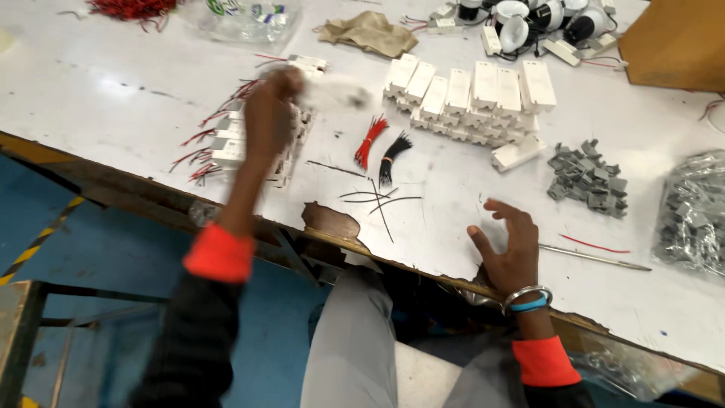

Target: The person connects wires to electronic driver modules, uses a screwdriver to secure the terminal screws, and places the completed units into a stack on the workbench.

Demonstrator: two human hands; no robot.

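Left hand (pixel 270 113) grips blurred white box (pixel 332 94); right hand (pixel 507 243) spread wide, empty. Risk: swinging box scatters wire bundles (pixel 381 147).

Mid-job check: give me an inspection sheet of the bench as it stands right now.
Surface: white table, scuffed, front edge chipped.
Job's things: left hand holds a blurred white box above wired white boxes; stacked white boxes behind.
Clutter: grey clips, bagged clips, crumpled cloth, metal rod.
Grippers: right hand open, empty, on the table.
Cables: red wire bundle, black wire bundle, loose black wires.
Surroundings: blue floor, cardboard box.
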